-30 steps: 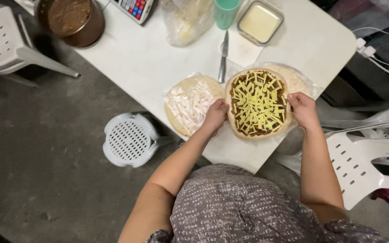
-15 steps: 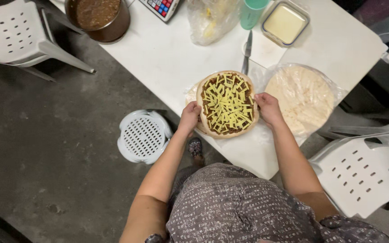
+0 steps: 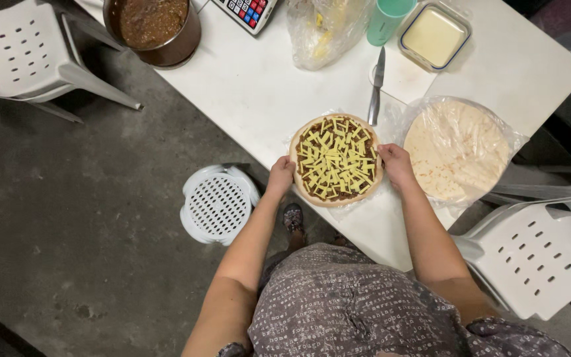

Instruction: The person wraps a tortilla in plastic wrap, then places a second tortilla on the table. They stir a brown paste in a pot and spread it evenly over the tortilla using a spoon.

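Pizza left of bagged flatbreads

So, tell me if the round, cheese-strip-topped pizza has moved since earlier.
Yes. The pizza slid left: it was right of the steel knife, now left of its tip.

Lots gets clipped up top, far from the hands: the pot of brown sauce loses its upper rim to the frame edge, the keypad gadget shows only a corner, and the green cup has no top. The clear bag is too crinkled to tell what's inside beyond yellowish bits. Right of the right hand, the chair runs off the edge. The left hand fingertips tuck under the pizza rim, so can't see them.
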Available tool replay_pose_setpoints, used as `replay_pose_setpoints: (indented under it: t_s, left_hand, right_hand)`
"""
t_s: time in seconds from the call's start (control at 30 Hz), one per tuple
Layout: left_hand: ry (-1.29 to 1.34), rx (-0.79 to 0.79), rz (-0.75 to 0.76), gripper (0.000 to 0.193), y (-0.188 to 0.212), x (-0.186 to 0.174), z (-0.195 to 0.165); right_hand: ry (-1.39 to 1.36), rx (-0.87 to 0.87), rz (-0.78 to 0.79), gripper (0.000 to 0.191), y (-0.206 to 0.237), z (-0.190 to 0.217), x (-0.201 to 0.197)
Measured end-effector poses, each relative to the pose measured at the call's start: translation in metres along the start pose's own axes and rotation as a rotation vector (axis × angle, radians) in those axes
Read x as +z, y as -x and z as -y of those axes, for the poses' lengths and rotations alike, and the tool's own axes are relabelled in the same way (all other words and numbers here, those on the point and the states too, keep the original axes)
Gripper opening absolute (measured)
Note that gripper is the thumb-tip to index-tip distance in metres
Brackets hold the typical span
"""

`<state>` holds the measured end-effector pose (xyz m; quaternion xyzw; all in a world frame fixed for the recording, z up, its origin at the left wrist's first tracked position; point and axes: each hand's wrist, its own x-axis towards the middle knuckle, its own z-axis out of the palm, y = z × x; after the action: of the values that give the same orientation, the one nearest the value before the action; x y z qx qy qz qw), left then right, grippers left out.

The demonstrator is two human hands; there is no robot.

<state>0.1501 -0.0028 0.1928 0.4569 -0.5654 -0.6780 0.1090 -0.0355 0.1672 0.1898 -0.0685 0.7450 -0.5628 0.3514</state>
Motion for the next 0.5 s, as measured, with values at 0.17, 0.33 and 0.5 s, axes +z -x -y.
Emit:
replay_pose_setpoints:
  t_s: [0.17,0.33,0.5]
  left_hand:
    - [0.124,-0.085,-0.030,0.027,-0.0059,-0.0072,0.0054]
    - [0.068,-0.018,-0.051,0.023,-0.0030,-0.0096,0.0096]
    - [0.057,-0.037,-0.092,0.022,0.0007,-0.0055,0.0095]
  right_hand:
    - [-0.072,0.015,-0.026,0.030,-0.0040,-0.0050,0.0019]
    - [0.080,-0.053,-0.064,0.023,-0.0035,-0.0065,-0.0017]
    - [0.241,-0.091,-0.130,0.024,-0.0021,-0.0045,-0.0036]
